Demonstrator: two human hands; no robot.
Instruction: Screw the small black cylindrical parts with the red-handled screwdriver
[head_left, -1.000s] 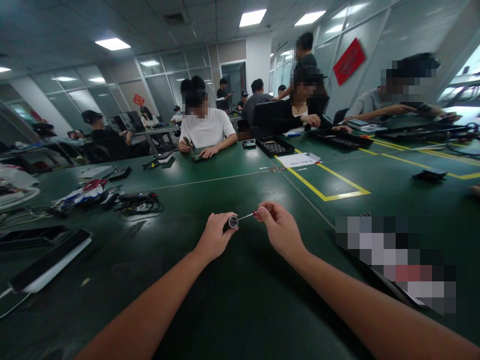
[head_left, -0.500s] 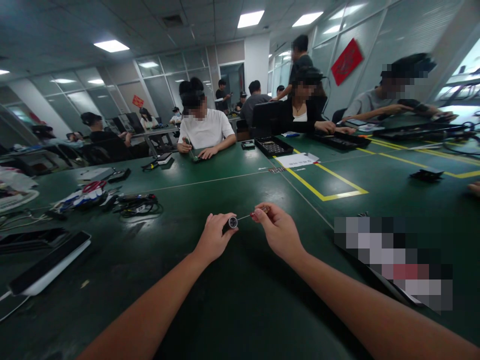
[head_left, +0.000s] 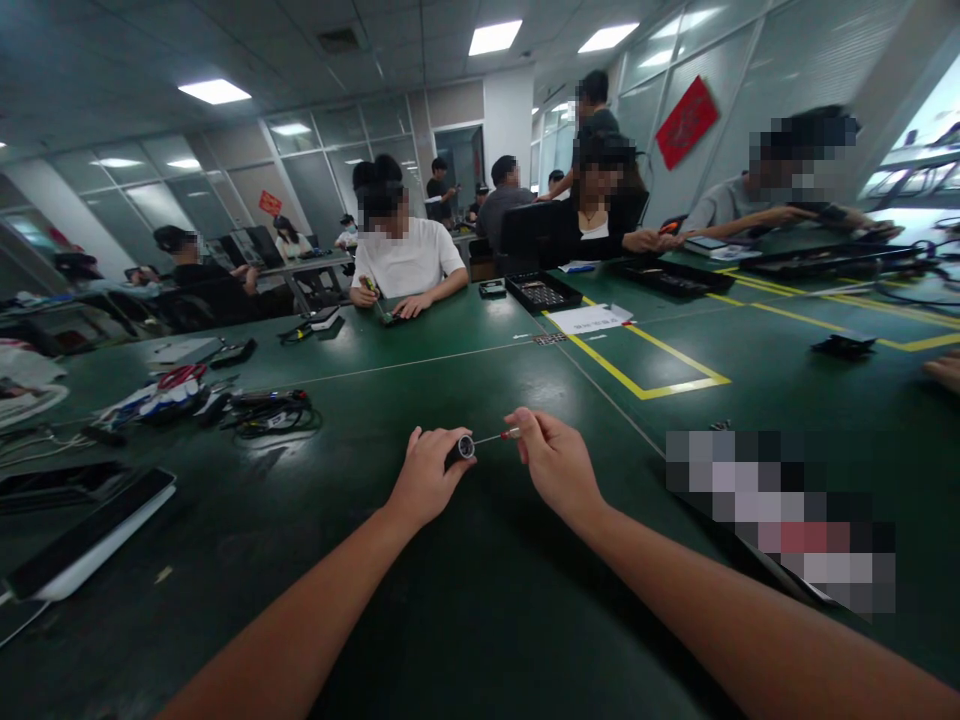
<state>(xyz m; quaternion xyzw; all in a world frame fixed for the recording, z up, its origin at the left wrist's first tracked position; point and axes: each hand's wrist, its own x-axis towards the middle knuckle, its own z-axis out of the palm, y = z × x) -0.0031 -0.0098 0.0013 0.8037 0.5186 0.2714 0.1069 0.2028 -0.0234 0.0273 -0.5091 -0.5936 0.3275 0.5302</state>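
Observation:
My left hand (head_left: 429,468) is closed around a small dark cylinder (head_left: 466,447) with a silver-rimmed round end turned toward me. In my right hand (head_left: 559,458) is a slim screwdriver (head_left: 510,434) with a reddish handle, pinched between thumb and fingers. Its thin metal shaft points left and reaches the side of the cylinder near the rim; whether the tip sits in a screw is too small to tell. Both hands are raised above the green table (head_left: 450,620). My fingers hide most of the cylinder's body and part of the screwdriver's handle.
Cables (head_left: 274,412) and a white-sided black device (head_left: 94,535) lie to the left. A blurred-out flat item (head_left: 780,520) lies at right. Farther off are a black parts tray (head_left: 544,292), a paper sheet (head_left: 589,319) and yellow tape (head_left: 682,387). Several co-workers sit around the table.
The fingers of my right hand have shifted on the screwdriver handle, covering more of it. My left hand keeps its hold on the cylinder. The view has turned slightly to the right.

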